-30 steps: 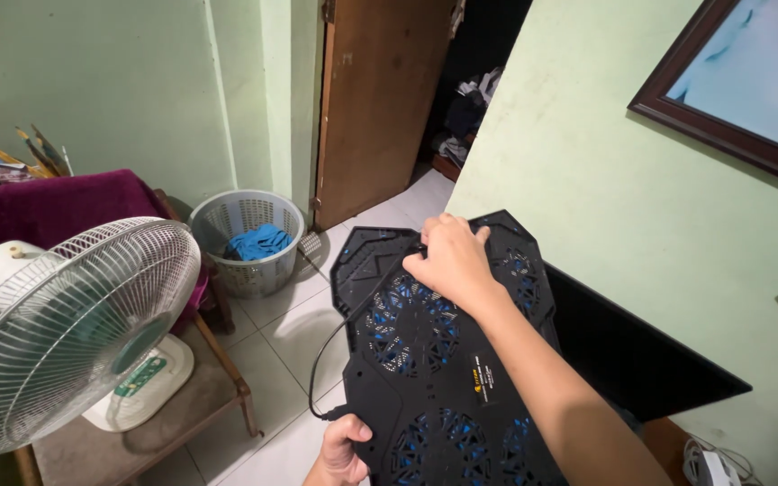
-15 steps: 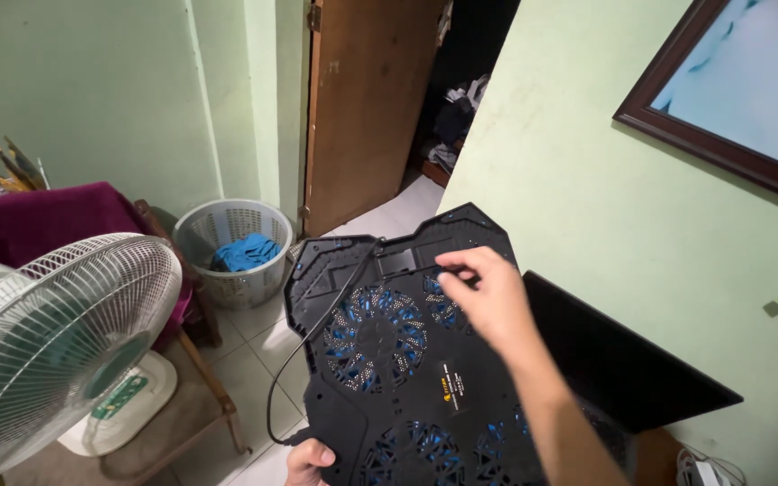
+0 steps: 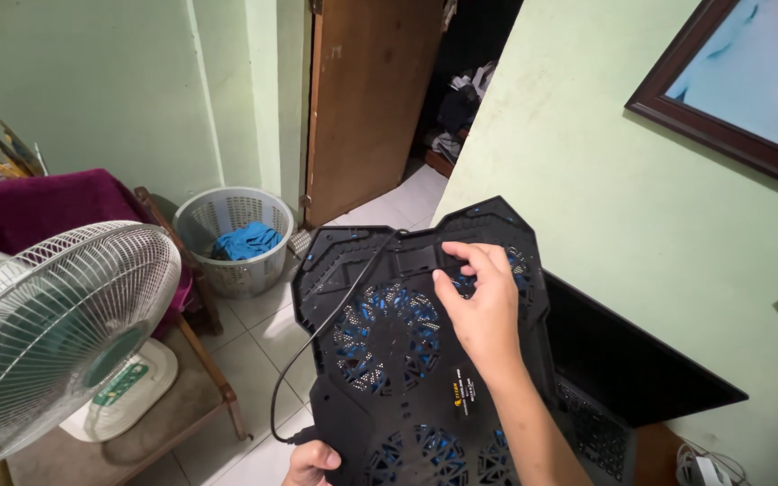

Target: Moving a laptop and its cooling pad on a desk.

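Right hand moved onto cooling pad, fingers spread; left hand grips it, cropped.

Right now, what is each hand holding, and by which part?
The left hand grips the black laptop cooling pad at its lower left edge, by the cable. The right hand rests fingertips on the pad's upper underside, not gripping.

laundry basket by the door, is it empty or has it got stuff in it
Not empty: the grey laundry basket holds crumpled blue cloth, filling only part of it.
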